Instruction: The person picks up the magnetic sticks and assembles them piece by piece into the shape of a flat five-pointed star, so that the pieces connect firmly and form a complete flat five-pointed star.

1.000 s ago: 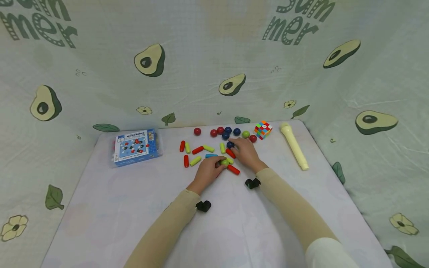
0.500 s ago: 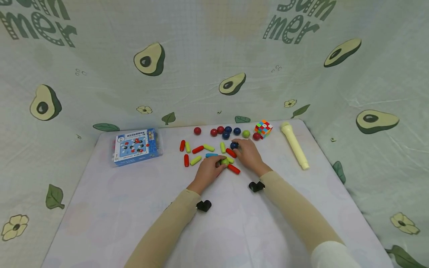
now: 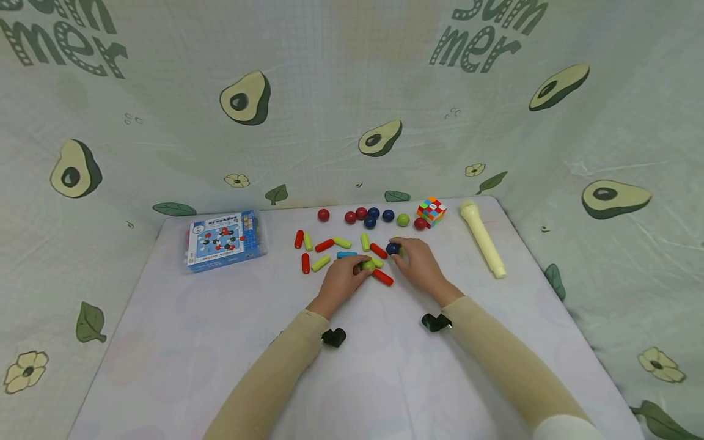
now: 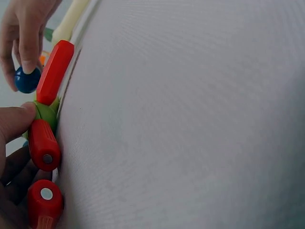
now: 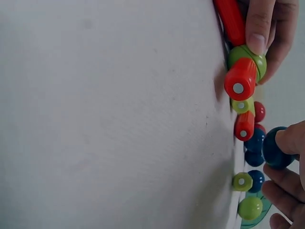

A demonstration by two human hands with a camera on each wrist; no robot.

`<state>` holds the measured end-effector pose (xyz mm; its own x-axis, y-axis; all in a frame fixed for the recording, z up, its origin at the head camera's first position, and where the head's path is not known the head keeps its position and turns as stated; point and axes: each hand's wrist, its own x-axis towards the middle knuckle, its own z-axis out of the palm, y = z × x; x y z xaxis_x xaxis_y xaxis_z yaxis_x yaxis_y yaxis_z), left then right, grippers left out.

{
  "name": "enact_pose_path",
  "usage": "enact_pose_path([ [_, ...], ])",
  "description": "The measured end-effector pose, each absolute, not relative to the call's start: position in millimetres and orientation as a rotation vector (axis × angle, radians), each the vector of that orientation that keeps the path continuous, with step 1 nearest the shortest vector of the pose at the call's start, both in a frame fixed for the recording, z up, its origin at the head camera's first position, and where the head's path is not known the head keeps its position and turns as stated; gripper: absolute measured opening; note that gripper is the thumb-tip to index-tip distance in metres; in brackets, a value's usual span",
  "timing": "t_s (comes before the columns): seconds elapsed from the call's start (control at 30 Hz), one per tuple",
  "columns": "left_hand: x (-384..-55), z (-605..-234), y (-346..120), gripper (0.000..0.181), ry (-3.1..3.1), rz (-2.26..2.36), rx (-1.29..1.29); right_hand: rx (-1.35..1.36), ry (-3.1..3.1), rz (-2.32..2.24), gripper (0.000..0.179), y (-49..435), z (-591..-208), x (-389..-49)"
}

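Observation:
My left hand [image 3: 339,282] pinches a light green ball [image 5: 261,67] low over the table. Against that ball sit red sticks with round metal ends, one red stick [image 5: 240,78] pointing at the right wrist camera. A yellow-green stick [image 3: 377,263] lies just beyond it. In my right hand [image 3: 420,267], a dark blue ball [image 3: 393,249] is held between thumb and fingers, right of another red stick [image 3: 378,250]. Both hands show in the left wrist view, where the blue ball [image 4: 26,80] hangs close to a red stick [image 4: 55,71]. The left palm is mostly hidden.
Red and yellow-green sticks [image 3: 321,263] lie scattered left of the hands, with a blue stick [image 3: 346,255]. Along the back are red balls [image 3: 323,215], blue balls [image 3: 388,216], a green ball [image 3: 403,220], a puzzle cube [image 3: 431,211], a blue box [image 3: 222,241] and a pale yellow microphone-shaped object [image 3: 484,239].
My right hand has drawn the dark blue ball to the right and nearer to me, away from the other blue balls. A red ball shifted right toward the cube. The left hand keeps its place.

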<state>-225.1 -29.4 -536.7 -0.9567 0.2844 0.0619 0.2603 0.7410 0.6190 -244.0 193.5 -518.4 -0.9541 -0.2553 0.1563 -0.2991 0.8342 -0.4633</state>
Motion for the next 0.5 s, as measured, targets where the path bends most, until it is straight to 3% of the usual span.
enact_pose_path([
  [0.5,-224.6,-537.0,-28.2,0.037,2.901,1.028,0.449,0.388,-3.037,0.918,0.043,205.5,-522.9,-195.1],
])
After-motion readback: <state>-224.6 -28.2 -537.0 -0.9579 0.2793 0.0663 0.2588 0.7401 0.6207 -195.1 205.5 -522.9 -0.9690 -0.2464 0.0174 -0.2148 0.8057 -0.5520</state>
